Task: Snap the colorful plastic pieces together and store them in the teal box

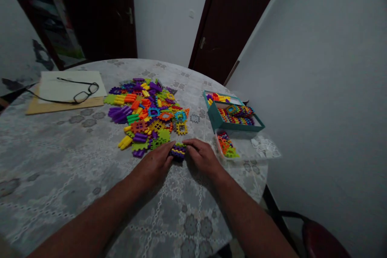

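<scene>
Between my two hands sits a small stack of interlocking plastic building pieces (178, 152), with purple, yellow and green layers, on or just above the tablecloth. My left hand (158, 160) grips the stack's left side, fingers closed against it. From the right, my right hand (202, 155) presses its fingers and thumb to the opposite side. Just beyond my hands spreads a loose heap of building pieces (139, 125) in purple, green, orange, yellow and blue. Some green square pieces (163, 136) lie close to my left fingertips.
At right stand a teal box (217, 117) of sorted pieces, its lid (206, 94) behind, and a clear plastic tray (242, 157) with pieces and a clear bag. Eyeglasses (81, 96) rest on white paper (50, 84) at left. A dark red chair (322, 240) is at lower right.
</scene>
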`<state>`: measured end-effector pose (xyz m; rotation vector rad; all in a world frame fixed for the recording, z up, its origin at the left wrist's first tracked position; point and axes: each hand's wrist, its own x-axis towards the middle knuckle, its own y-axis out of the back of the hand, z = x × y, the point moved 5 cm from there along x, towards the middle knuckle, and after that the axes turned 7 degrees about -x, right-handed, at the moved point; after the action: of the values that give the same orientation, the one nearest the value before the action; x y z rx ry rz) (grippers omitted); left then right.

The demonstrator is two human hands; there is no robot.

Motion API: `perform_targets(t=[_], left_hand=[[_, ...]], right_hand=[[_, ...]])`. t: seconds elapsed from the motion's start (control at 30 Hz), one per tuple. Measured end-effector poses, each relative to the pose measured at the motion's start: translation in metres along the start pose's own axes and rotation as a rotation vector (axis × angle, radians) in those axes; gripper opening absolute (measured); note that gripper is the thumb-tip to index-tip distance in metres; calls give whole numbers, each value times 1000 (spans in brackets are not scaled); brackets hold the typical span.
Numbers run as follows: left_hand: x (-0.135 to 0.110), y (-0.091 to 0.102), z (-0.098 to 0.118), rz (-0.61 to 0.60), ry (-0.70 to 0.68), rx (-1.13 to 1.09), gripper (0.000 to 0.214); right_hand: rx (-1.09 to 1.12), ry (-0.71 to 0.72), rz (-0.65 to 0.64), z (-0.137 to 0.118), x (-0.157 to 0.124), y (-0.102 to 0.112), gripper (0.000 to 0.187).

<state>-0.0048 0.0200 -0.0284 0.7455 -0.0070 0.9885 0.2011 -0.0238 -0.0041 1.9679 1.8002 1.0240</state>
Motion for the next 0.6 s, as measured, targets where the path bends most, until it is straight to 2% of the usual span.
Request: perform_targets(t=[0.13,0.27,0.3,0.37,0.43,0.6], left_hand=[[0,0,-4,-25,1,29,54],[1,4,1,-45,3,29,54],[2,5,3,-53,1,23,54],[3,6,7,-67,-8,7,53],[5,8,11,-69,-17,-8,52],[6,9,13,-70,-16,-16,52]], right_hand=[[7,-22,-13,-1,1,-5,28],[-33,96,-25,-16,-2,-4,27],[-51,128,-43,-20,-3,-4,31],[-99,163,-90,-25,-5,-8,49],[-151,146,-124,-27,-6,-13,61],[-247,88,-142,-34,-6,-19,53]])
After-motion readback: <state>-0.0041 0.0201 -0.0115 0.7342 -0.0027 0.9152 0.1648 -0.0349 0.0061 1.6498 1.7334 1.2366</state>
